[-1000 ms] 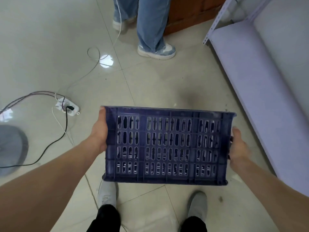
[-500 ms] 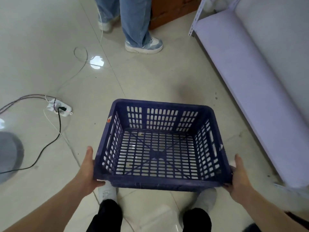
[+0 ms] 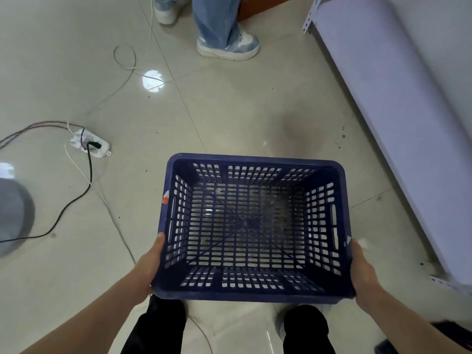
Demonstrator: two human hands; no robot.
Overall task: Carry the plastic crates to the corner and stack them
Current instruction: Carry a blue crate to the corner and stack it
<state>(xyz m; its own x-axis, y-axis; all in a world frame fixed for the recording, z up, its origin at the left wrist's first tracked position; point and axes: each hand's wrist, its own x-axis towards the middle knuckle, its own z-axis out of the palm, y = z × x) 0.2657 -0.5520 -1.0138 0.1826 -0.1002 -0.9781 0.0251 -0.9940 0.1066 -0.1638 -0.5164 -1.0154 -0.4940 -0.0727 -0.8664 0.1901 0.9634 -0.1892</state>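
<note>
Blue slotted plastic crate [image 3: 250,293], open side up, near corners tight in left grip [image 3: 148,264] and right grip [image 3: 362,269].

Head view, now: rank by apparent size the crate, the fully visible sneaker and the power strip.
1. crate: by far the largest, though it is also nearest the camera.
2. sneaker.
3. power strip: somewhat smaller than the sneaker; both lie farther off on the floor.

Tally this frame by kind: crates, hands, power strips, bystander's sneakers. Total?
blue plastic crate: 1
hands: 2 (left hand, right hand, both holding the crate)
power strip: 1
sneakers: 2 (near sneaker, far sneaker, partly cut off)
Total: 6
</note>
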